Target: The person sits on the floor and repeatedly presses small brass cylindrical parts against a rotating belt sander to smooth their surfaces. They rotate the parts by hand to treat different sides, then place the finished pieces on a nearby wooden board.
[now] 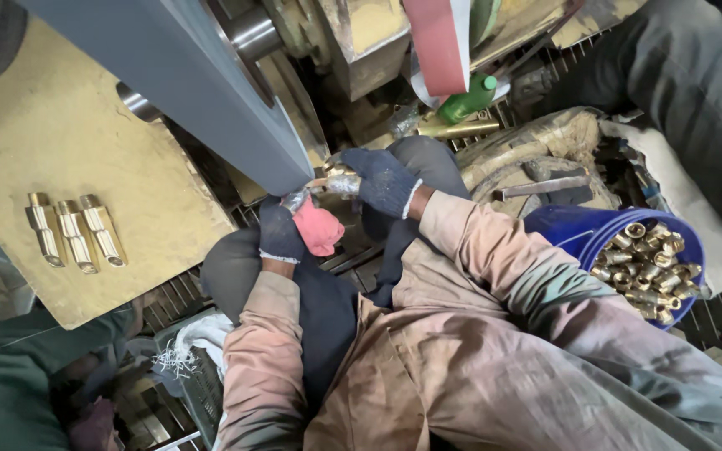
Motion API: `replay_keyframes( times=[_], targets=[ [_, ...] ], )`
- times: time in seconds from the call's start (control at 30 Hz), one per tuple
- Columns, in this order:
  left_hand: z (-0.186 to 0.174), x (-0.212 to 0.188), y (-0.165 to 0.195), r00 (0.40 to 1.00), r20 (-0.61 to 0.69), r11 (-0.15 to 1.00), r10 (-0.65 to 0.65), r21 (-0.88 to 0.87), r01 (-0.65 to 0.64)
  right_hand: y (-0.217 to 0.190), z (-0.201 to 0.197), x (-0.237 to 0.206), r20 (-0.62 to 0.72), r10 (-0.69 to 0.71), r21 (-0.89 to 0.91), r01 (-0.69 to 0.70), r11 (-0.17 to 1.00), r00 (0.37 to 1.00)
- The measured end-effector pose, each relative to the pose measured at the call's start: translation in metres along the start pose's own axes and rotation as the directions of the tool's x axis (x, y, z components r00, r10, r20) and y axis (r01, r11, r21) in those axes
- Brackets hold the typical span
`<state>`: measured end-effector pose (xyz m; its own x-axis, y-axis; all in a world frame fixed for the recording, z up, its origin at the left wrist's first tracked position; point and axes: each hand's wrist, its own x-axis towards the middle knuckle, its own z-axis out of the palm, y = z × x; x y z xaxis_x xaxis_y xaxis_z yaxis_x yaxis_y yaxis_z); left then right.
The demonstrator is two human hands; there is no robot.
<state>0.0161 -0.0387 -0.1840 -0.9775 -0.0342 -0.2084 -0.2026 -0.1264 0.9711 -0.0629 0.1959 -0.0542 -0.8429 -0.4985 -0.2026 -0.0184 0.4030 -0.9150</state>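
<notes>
Both my hands wear dark gloves and meet at the lower edge of a grey sanding belt [211, 92]. My right hand [384, 179] grips a brass fitting [336, 184] and holds its end against the belt. My left hand [282, 232], with a red-palmed glove or rag [319, 230] showing, holds the same fitting's near end from below. Three finished brass fittings [77, 231] lie side by side on a yellowish board [60, 125] to the left.
A blue bucket [574, 234] filled with several brass fittings [649, 267] stands at right. A green bottle [465, 102] and a red belt [438, 42] are behind. A metal grate floor [173, 296] and a crate with white rags [198, 351] lie below left.
</notes>
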Motion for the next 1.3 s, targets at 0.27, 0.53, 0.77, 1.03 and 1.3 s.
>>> replay_keyframes(
  times=[0.27, 0.53, 0.77, 1.03, 1.3],
  targets=[
    [-0.001, 0.002, 0.001, 0.997, 0.011, 0.984, -0.071, -0.162, 0.072, 0.010, 0.004, 0.003, -0.045, -0.135, -0.110, 0.129, 0.985, 0.990],
    [0.016, 0.000, 0.008, 0.993, -0.036, 0.978, 0.116, 0.180, -0.108, 0.009, -0.009, -0.014, -0.095, -0.120, -0.076, 0.113, 0.991, 0.988],
    [-0.006, 0.001, 0.004, 0.997, -0.071, 0.998, -0.014, -0.060, 0.010, -0.002, 0.006, 0.008, -0.060, -0.143, -0.187, 0.130, 0.974, 0.988],
    [0.014, 0.006, -0.006, 0.986, -0.123, 0.921, -0.116, -0.384, 0.060, 0.010, -0.004, -0.014, -0.187, -0.063, -0.044, 0.055, 0.998, 0.980],
    [0.003, -0.001, 0.010, 0.996, -0.038, 0.995, 0.077, 0.062, -0.075, -0.013, 0.003, 0.003, -0.001, 0.135, 0.239, -0.131, 0.962, 0.991]
  ],
)
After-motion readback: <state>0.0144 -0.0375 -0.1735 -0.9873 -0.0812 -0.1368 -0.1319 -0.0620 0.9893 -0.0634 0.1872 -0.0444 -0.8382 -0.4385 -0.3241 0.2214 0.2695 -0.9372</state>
